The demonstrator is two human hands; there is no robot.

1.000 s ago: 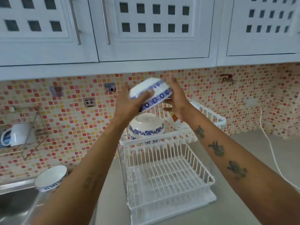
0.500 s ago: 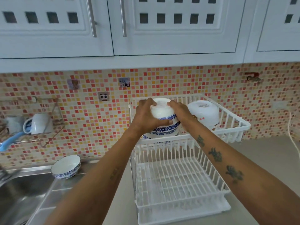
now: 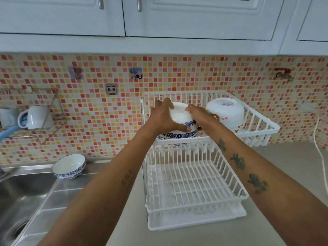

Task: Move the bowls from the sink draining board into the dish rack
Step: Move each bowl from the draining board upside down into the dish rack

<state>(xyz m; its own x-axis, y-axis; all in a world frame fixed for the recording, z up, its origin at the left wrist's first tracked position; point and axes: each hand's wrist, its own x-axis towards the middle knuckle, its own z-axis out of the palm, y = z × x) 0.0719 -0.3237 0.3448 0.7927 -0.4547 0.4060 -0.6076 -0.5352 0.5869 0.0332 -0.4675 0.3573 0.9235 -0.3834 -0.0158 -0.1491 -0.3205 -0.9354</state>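
**Upturned bowl held in the rack's upper tier**

One blue-patterned bowl (image 3: 69, 166) sits upright on the steel draining board (image 3: 71, 189), near the sink's edge, with bare steel in front of it. In the white dish rack (image 3: 193, 185), the left hand (image 3: 165, 119) and right hand (image 3: 198, 115) clasp an inverted blue-rimmed bowl (image 3: 179, 118) stacked on another, at the upper tier's left front. Just right, a white bowl (image 3: 225, 112) leans upside down. The lower tier lies open.

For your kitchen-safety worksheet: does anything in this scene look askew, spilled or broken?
Nothing spilled or broken. The one bowl left on the draining board sits tilted against the back ledge rather than flat.
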